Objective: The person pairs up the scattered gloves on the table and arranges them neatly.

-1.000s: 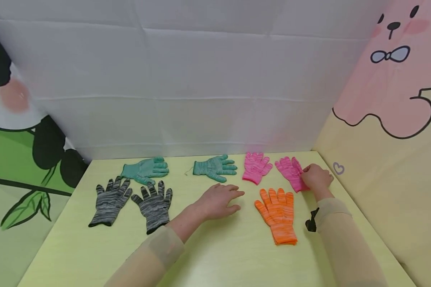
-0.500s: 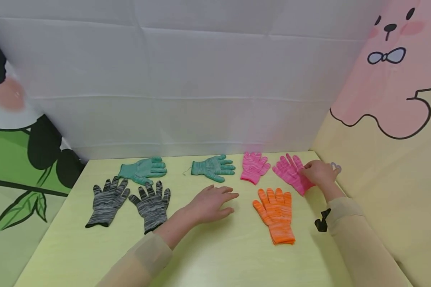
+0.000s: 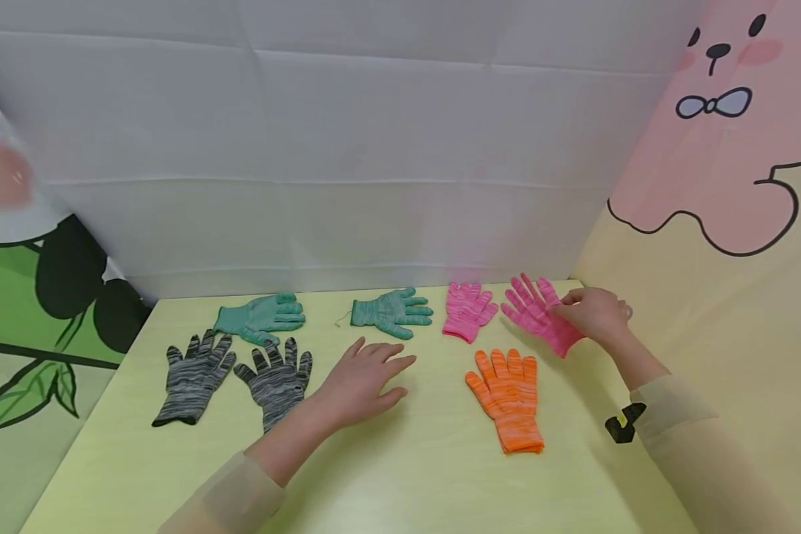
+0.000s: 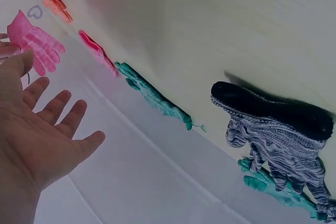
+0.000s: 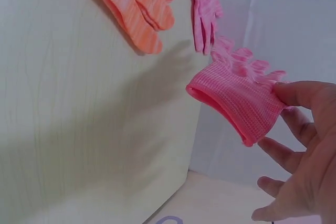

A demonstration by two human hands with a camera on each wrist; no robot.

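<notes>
Right hand pinching a pink knit glove between thumb and finger, left hand with fingers spread, orange striped knit glove right of its fingertips.

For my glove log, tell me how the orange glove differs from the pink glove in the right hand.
The orange glove lies flat on the table; the held pink glove is raised off it, pinched by the right hand. In the head view, the orange glove's fingers point mostly up, while the held pink glove's slant up and to the left. Both are streaked and knitted.
</notes>
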